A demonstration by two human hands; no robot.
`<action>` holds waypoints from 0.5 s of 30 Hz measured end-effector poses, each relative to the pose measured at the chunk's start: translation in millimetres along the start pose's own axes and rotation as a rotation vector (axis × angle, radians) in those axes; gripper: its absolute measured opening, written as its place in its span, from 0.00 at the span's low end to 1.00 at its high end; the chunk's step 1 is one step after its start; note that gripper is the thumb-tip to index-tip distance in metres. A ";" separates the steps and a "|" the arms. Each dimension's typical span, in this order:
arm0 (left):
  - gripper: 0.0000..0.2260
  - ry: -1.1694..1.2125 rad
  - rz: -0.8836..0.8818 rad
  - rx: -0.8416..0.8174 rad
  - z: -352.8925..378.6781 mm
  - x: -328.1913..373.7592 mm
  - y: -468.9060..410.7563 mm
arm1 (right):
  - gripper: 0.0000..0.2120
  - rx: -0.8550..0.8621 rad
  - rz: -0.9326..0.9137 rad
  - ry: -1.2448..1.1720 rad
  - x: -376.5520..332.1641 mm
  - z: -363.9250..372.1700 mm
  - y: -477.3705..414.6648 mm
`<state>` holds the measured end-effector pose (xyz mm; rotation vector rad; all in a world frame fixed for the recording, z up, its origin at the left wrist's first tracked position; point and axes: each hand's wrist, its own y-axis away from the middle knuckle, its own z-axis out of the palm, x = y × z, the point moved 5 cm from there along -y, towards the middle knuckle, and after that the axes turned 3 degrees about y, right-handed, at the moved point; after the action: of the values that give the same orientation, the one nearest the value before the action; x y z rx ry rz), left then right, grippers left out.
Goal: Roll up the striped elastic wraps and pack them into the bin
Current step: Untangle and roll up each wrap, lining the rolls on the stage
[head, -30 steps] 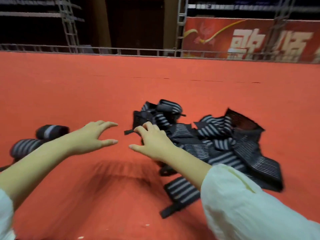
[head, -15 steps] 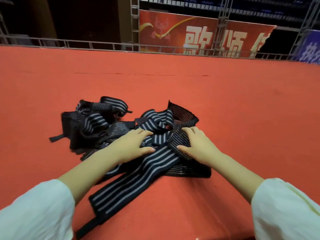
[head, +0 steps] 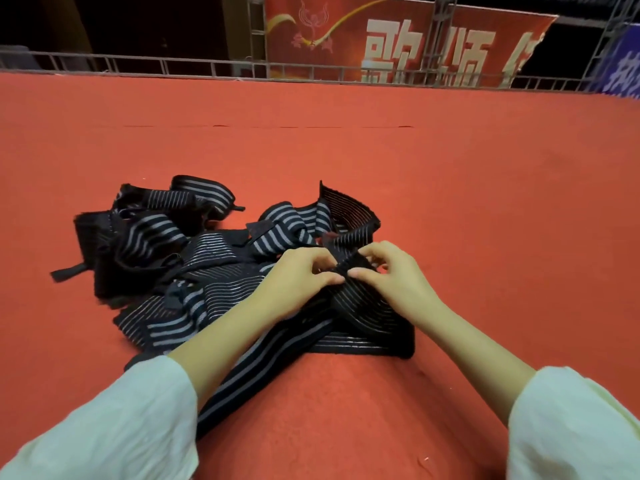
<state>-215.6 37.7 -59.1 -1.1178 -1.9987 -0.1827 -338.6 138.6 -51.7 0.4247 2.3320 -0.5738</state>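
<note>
— Where do the wraps lie?

— A tangled pile of black elastic wraps with grey stripes [head: 180, 258] lies unrolled on the red carpeted floor [head: 450, 188]. It sits a little left of the middle, well short of the far edge, where a grey metal railing [head: 173, 65] runs. One long strip trails from the pile toward the near edge and passes under the person's left forearm.

— And the hands?

— Both are on the right side of the pile. The left hand [head: 294, 275] and the right hand [head: 388, 275] meet over one bunched end of a thin-striped black wrap [head: 349, 265], thumbs nearly touching.

— What is each grip doing?

— Each grip is narrow. The fingers and thumb of each hand pinch that bunched end, which stands raised a little above the wraps beneath it.

— Anything else?

— Loose pale sleeves [head: 114, 431] cover both arms to mid-forearm. A red banner with large pale characters [head: 398, 46] hangs beyond the railing.
</note>
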 end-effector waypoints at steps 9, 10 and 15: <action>0.09 0.107 -0.054 -0.084 -20.5 -15.8 13.0 | 0.10 0.081 -0.056 -0.178 -2.5 -11.1 2.5; 0.09 0.125 -0.064 -0.052 -26.3 -18.1 11.6 | 0.10 0.085 -0.073 -0.196 -1.6 -13.6 4.2; 0.04 0.046 -0.120 0.075 -34.5 -19.7 2.4 | 0.11 0.092 -0.182 -0.186 -8.9 -11.5 15.5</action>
<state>-188.2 9.9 -51.3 -0.9387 -2.0157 -0.1921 -331.6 156.3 -42.2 0.1923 2.1839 -0.7762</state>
